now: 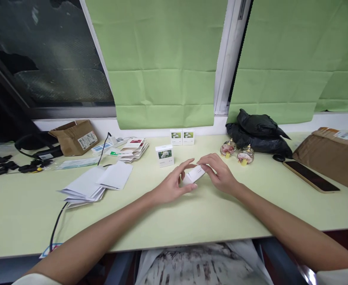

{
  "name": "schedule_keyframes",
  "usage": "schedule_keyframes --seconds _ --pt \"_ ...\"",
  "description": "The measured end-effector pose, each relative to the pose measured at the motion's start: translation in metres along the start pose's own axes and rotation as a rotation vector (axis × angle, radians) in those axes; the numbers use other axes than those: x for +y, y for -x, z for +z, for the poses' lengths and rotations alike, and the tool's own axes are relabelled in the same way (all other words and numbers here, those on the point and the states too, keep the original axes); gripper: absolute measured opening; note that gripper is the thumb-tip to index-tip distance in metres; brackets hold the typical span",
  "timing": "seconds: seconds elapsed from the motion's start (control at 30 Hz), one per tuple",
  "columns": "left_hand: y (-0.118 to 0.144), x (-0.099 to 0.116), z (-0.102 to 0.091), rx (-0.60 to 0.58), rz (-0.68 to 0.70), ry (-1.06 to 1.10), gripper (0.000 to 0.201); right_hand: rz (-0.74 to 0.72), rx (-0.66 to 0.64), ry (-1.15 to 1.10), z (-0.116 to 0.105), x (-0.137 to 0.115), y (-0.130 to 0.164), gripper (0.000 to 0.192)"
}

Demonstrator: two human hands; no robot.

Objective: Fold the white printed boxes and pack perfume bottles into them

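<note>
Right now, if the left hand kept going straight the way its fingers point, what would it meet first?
The left hand points up and to the right, already touching the small white box held between both hands. Just past that box it would probably meet the right hand, though depth is hard to judge.

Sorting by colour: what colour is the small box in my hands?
White, clearest in the head view: small box.

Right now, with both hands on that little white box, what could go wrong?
The small white box is held just above the table between the left hand and right hand; a slip could drop it. Two small round bottles stand close behind the right hand and might get knocked over. The black cable hangs over the table's near edge by the left arm and could snag.
</note>
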State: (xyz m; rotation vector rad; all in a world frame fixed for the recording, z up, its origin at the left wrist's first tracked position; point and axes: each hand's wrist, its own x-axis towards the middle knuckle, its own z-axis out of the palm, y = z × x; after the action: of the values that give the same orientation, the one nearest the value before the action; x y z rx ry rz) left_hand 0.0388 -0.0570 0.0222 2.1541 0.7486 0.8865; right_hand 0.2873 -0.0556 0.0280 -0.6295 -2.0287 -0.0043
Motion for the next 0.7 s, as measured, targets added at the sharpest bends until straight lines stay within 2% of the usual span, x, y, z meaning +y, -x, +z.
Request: schedule_keyframes --seconds 0.07,0.17,0.33,0.47,0.6,0.7 --pt "-0.003 -0.005 0.0 -0.044 -0.014 0.057 0.081 -0.005 -0.001 0.003 0.0 0.0 0.0 0.026" --pt "-0.007 -0.012 0.0 -0.08 0.016 0.11 0.074 0.009 -0.015 0.004 0.0 0.0 0.001 0.025" --pt "-0.009 -0.011 0.0 -0.147 0.001 0.263 0.072 0.022 -0.021 -0.015 0.001 -0.004 0.001 0.024" --pt "-0.009 -0.013 -0.002 -0.087 -0.057 0.283 0.077 0.027 0.013 -0.059 -0.001 -0.009 0.0 0.02" --pt "-0.005 -0.015 -0.001 -0.019 -0.017 0.16 0.079 0.065 -0.003 -0.095 -0.002 -0.014 0.001 0.018" --pt "-0.003 -0.013 -0.001 -0.05 0.008 0.135 0.075 0.076 -0.042 -0.111 0.0 -0.016 0.002 0.02"
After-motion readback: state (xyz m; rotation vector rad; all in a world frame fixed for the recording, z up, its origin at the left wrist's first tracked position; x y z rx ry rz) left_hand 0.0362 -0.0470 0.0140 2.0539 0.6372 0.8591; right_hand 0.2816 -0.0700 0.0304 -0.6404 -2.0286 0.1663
